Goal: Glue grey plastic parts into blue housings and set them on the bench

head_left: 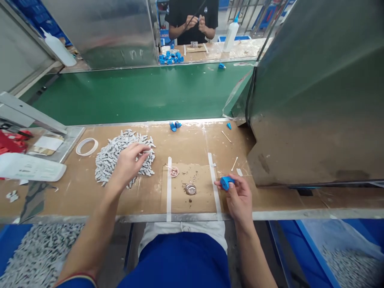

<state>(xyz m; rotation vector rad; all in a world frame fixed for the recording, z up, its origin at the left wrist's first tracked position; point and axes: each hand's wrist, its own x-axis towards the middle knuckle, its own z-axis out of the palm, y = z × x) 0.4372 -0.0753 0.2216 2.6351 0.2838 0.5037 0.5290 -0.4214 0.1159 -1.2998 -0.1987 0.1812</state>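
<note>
My left hand [129,162] is over the right side of a heap of small grey plastic parts [109,160]. Its thumb and index finger pinch what looks like one grey part at the fingertips, partly hidden against the heap. In my right hand [240,196], above the right tape strip, a blue plastic part [225,183] is gripped between thumb and fingers. Between the hands lies a taped brown sheet [177,204] bearing a small round metallic dish [191,189], a shallow clear dish [174,171] with a stick in it, and scattered tiny metal bits.
Two blue parts [175,126] and a blue tip [229,125] lie near the green conveyor belt [135,96]. Cotton swabs [234,163] rest at right beside a metal panel [315,100]. A tape roll [87,147] sits left. Across the belt, a person [192,24] handles something small.
</note>
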